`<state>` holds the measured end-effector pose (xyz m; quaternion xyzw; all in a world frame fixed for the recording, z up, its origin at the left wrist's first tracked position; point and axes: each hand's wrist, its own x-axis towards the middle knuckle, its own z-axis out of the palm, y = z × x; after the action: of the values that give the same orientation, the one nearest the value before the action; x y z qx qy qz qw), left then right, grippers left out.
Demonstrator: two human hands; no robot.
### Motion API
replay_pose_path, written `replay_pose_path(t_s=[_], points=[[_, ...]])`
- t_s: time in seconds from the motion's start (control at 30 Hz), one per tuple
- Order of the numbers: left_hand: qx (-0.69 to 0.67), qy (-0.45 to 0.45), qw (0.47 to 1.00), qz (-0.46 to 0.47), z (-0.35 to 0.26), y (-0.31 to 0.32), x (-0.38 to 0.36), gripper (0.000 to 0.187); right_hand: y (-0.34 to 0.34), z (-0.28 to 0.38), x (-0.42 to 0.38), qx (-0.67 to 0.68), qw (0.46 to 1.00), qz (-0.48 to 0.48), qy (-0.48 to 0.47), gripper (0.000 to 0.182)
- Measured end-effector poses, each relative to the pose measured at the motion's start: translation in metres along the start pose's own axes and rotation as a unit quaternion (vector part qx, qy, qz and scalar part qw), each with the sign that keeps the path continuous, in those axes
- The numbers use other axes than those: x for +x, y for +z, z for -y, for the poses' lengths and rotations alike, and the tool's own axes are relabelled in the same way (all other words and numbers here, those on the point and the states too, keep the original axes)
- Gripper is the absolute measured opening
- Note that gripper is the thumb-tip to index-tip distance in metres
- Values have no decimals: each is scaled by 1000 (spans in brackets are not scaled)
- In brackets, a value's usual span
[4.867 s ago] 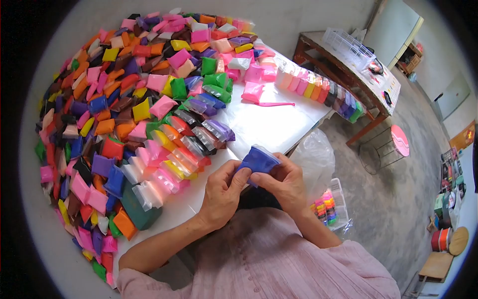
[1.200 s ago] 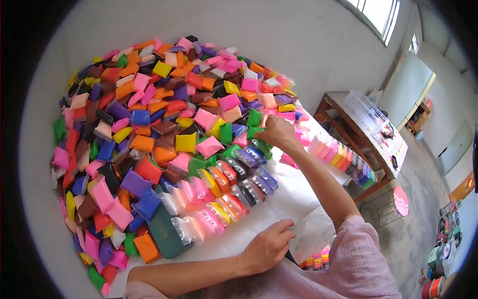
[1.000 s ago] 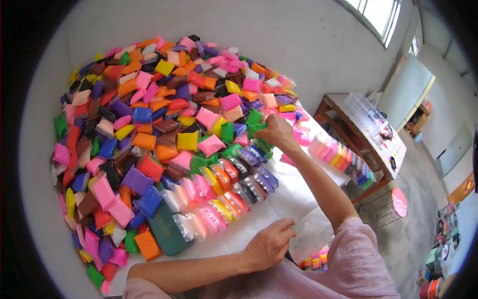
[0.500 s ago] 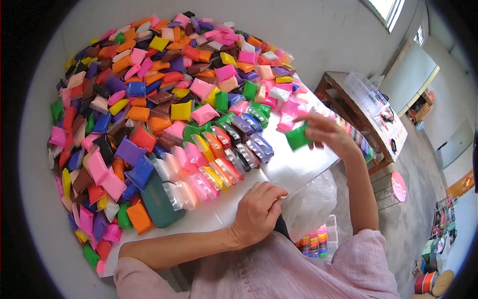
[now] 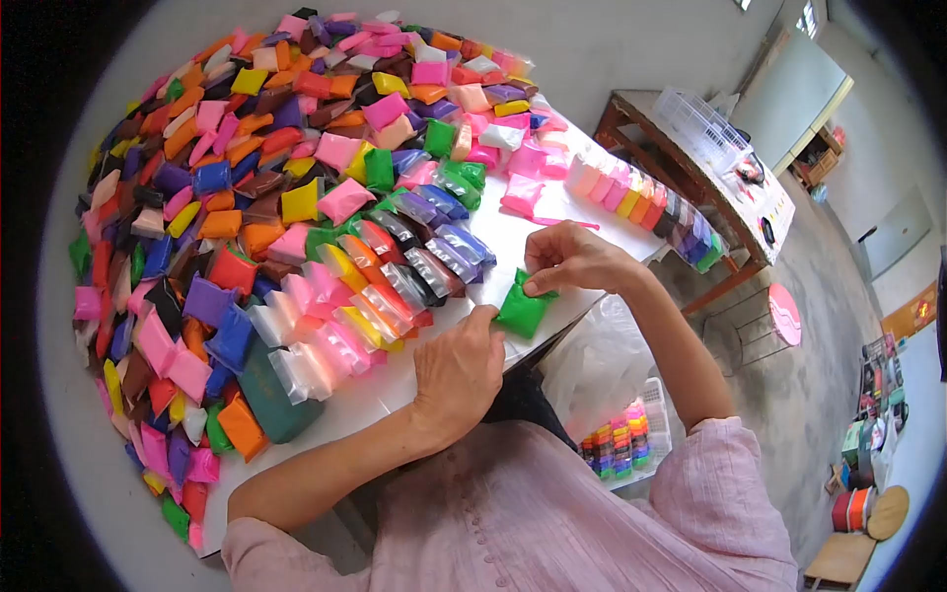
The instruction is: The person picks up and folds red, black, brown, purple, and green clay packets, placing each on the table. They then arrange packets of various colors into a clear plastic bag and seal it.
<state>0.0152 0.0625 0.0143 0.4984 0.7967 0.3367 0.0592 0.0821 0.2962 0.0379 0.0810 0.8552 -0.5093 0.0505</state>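
Note:
A green packet (image 5: 524, 308) is held by its upper right edge in my right hand (image 5: 577, 259), thumb and fingers pinched on it. My left hand (image 5: 458, 367) has its fingers bent together at the packet's left side; whether it grips the packet is hard to make out. Just left of my hands lie rows of clear-wrapped packets (image 5: 370, 296), in pink, yellow, orange, black and purple. Beyond my right hand a pink packet (image 5: 522, 194) lies on the white table (image 5: 395, 390), beside a thin pink strip (image 5: 566, 223).
A big pile of coloured packets (image 5: 261, 183) covers the table's left and far side. A dark green case (image 5: 279, 395) lies near the front edge. Another packet row (image 5: 641, 202) is at the right. Below the edge are a plastic bag (image 5: 600, 360) and a white basket (image 5: 655, 424).
My right hand has brought the green packet down and left, close to my left hand. My left hand has moved up to the packet. The camera view has shifted.

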Motion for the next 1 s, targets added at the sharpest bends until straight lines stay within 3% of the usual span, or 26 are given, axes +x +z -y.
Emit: replay_pose_path(t_s=[0.13,0.23,0.3,0.37,0.47,0.5,0.67,0.97,1.0], points=[[-1,8,999,-31,3,4,1,14,11,-9,1,-15,998,-44,-35,13],[-1,28,999,-38,5,5,0,11,31,3,-14,-86,981,-163,-68,11],[-3,43,998,-45,6,4,0,9,43,-1,-28,-237,921,-271,-147,22],[-6,50,997,-55,6,5,0,9,52,11,-49,-388,827,-340,-226,36],[-8,54,997,-56,7,6,-1,7,79,-3,-53,-415,850,-215,-244,56],[-6,54,997,-56,8,7,-1,7,87,-10,-50,-354,876,-220,-243,57],[2,59,997,-53,8,5,-1,6,77,-8,-51,-392,877,-166,-223,64],[6,90,994,-68,8,7,-1,5,75,-9,-56,-341,897,-144,-240,76],[6,92,993,-68,8,6,-1,5,75,-8,-59,-313,892,-191,-265,70]])
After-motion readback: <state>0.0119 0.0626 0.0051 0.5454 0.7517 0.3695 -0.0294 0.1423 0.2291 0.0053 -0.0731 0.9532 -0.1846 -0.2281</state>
